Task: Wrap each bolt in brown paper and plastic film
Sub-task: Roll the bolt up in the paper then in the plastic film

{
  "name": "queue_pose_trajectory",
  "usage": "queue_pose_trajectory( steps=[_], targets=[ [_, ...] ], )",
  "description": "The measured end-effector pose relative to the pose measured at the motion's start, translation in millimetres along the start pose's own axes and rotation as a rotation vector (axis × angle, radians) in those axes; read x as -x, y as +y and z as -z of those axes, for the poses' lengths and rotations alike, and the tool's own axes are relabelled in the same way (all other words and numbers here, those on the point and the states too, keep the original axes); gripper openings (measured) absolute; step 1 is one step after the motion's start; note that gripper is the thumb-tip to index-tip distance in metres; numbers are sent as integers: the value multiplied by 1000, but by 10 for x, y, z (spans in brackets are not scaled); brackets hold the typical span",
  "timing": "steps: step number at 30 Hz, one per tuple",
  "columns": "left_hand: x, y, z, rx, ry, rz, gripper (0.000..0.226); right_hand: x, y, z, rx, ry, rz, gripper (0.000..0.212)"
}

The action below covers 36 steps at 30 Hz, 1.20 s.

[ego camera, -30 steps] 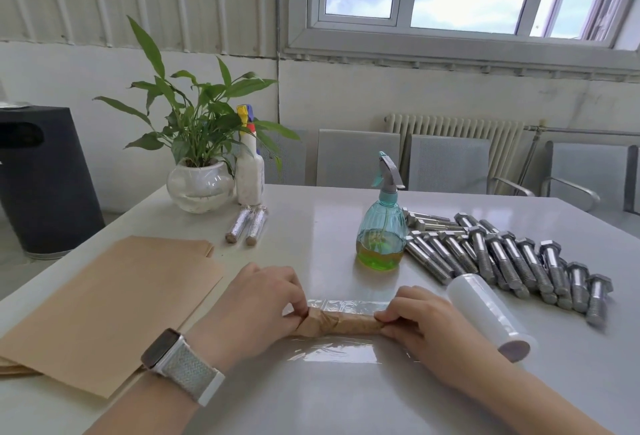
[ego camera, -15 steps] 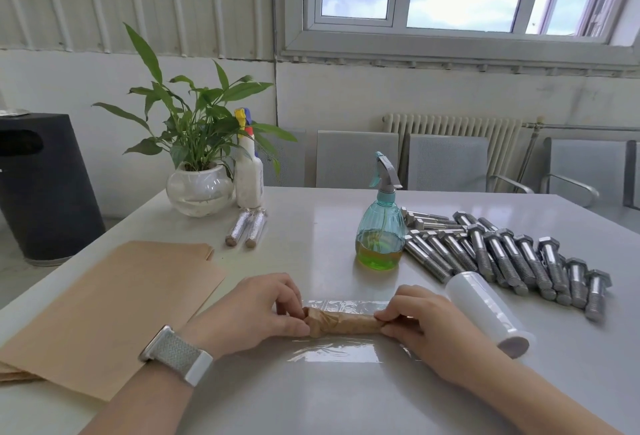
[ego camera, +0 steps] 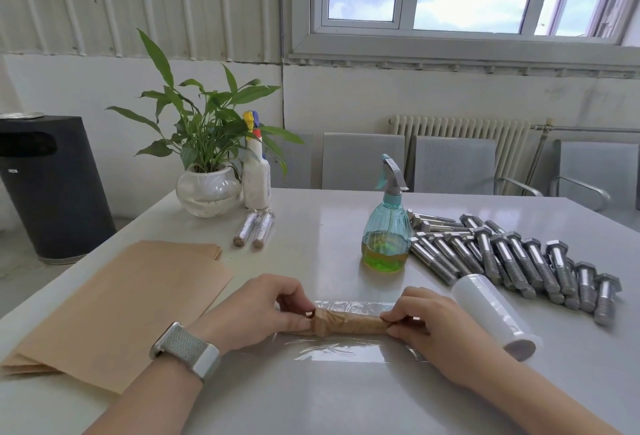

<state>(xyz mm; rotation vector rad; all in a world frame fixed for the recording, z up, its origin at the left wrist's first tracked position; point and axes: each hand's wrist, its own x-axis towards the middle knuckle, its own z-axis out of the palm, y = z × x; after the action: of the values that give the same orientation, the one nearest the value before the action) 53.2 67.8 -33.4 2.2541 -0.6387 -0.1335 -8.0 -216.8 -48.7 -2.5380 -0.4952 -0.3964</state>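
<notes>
Since a second ago little has shifted: the left hand (ego camera: pixel 256 310) and right hand (ego camera: pixel 427 325) keep pinching the ends of the paper-wrapped bolt (ego camera: pixel 348 322), lying on a sheet of plastic film (ego camera: pixel 341 353) near the table's (ego camera: pixel 311 407) front edge. Two finished bolts (ego camera: pixel 254 233) lie by the far left corner; many bare bolts (ego camera: pixel 512 261) wait toward the right edge.

brown paper sheets (ego camera: pixel 114 310), teal spray bottle (ego camera: pixel 386 237), perhaps yellow-green liquid, silver bolts (ego camera: pixel 519 261)

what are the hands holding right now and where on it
Both hold the paper-wrapped bolt lying on the plastic film: left hand pinches its left end, right hand its right end.
</notes>
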Motion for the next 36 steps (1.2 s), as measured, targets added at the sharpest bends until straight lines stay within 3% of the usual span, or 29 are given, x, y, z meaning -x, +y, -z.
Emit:
queue_pose_trajectory(
  steps=[3, 9, 15, 18, 21, 32, 36],
  targets=[
    [8, 24, -29, -21, -10, 49, 14, -1, -1, -3, 4, 2, 2, 5],
    [31, 126, -84, -373, -5, 9, 22, 2, -25, -9, 6, 2, 7, 5],
    [-103, 422, -18, -563, -190, 126, 6, 12, -28, -14, -3, 8, -2, 6],
    [-208, 589, 33, -653, -298, 204, 17, 10, -35, -16, -7, -3, -6, 6],
    [-289, 669, 35, -727, -389, 264, 9, 5, -38, -12, 3, 2, 7, 5],
    [-381, 689, 182, -260, -502, 609, 17, 24, -14, 27, -8, -15, 25, 7],
    [-363, 747, 199, -238, -544, 598, 11, 25, -10, 28, 2, -15, 41, 6]
  ],
)
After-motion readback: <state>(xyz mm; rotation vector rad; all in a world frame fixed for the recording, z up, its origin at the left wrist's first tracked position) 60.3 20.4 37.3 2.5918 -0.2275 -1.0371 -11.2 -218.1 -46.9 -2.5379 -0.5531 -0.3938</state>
